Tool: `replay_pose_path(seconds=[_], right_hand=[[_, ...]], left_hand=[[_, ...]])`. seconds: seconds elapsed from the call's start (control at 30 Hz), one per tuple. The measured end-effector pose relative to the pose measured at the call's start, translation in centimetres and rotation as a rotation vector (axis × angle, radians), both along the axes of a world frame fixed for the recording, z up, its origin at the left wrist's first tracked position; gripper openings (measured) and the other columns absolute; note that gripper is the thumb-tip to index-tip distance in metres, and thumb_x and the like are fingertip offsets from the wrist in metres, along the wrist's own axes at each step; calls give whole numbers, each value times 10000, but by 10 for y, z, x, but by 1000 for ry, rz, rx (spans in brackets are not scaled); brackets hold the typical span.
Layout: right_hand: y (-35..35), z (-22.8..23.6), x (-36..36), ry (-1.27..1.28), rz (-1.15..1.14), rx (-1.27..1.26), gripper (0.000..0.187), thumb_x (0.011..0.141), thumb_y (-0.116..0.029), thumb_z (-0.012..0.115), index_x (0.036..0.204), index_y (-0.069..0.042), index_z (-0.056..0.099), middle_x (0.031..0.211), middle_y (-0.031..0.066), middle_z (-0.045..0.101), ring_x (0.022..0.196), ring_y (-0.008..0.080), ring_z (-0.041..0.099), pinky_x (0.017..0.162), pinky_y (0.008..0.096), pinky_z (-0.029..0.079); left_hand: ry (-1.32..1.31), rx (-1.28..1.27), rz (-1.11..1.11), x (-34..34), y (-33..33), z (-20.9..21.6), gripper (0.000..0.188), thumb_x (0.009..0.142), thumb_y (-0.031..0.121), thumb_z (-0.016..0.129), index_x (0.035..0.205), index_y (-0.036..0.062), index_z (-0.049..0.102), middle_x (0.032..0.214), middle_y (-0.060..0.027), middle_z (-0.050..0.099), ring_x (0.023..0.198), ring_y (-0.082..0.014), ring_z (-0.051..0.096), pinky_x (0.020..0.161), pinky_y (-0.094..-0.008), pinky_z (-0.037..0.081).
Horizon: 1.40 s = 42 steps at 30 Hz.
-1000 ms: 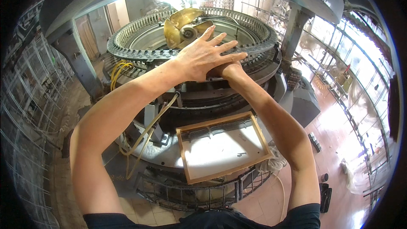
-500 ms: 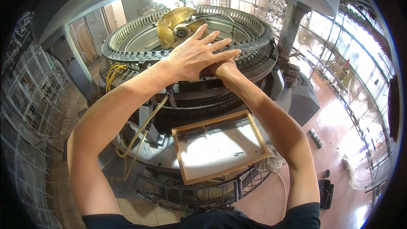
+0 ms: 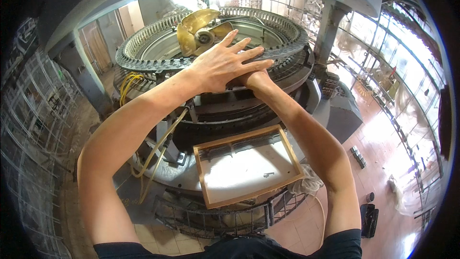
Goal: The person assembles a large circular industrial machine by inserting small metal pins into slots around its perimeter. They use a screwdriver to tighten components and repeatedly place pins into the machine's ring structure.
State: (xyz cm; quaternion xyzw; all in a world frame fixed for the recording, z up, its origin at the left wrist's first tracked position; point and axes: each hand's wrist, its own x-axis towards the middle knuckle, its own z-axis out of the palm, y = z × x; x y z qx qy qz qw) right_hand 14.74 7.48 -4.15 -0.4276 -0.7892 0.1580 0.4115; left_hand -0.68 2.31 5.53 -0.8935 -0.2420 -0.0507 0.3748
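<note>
My left hand lies spread over the front of a large round machine, its fingers apart and pointing up and to the right. Beneath it, my right hand reaches in against the machine; its fingers are hidden behind the left hand, so what they touch does not show. Both are at the near side of the dark toothed ring on top of the machine. Just beyond the left fingertips is a brass-coloured fan with broad blades.
Below my hands, a wood-framed tray holds dark thin parts along its far side and a small metal piece. Yellow hoses hang at the left. A grey post rises at the right. A black case lies on the tiled floor.
Both hands stay in nearly the same place, with only a very slight shift of the left hand to the right. The tray and its contents look the same.
</note>
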Motion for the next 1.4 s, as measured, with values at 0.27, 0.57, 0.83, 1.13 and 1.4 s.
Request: replay_pose_path(seconds=[0.27, 0.57, 0.83, 1.13, 1.4], right_hand=[[-15, 15, 0, 426, 153, -323, 523, 877, -79, 785, 1364, -45, 599, 1325, 122, 667, 1185, 194, 653, 990, 352, 548], [-6, 9, -4, 220, 132, -172, 575, 903, -118, 792, 1415, -54, 537, 1291, 102, 665, 1125, 183, 659, 924, 357, 567], [3, 8, -8, 6, -51, -130, 645, 878, -221, 820, 1445, -117, 529, 1328, 84, 652, 1185, 191, 629, 995, 355, 523], [8, 0, -7, -4, 2, -19, 566, 965, -103, 726, 1463, -76, 458, 1347, 122, 626, 1147, 188, 658, 932, 346, 572], [18, -7, -5, 230, 97, -145, 599, 911, -342, 757, 1443, -160, 549, 1407, 125, 610, 1282, 255, 585, 1061, 397, 479]], left_hand=[[-32, -4, 1, -5, 0, -1, 1210, 652, 172, 901, 1640, 384, 235, 1642, -55, 390, 1512, -324, 372, 1296, -572, 211], [-57, -8, 2, -8, 2, -3, 1239, 631, 178, 925, 1637, 391, 235, 1635, -56, 400, 1507, -323, 377, 1302, -573, 192], [-75, -15, 6, -11, 0, -4, 1236, 634, 219, 938, 1635, 396, 233, 1630, -51, 408, 1504, -319, 381, 1303, -577, 194], [-53, 19, 5, -10, 0, -4, 1174, 704, 213, 911, 1640, 406, 228, 1623, -68, 426, 1482, -336, 417, 1295, -581, 227], [-80, 4, 4, -7, -1, -3, 1181, 690, 230, 918, 1641, 397, 237, 1624, -78, 425, 1481, -347, 417, 1283, -606, 233]])
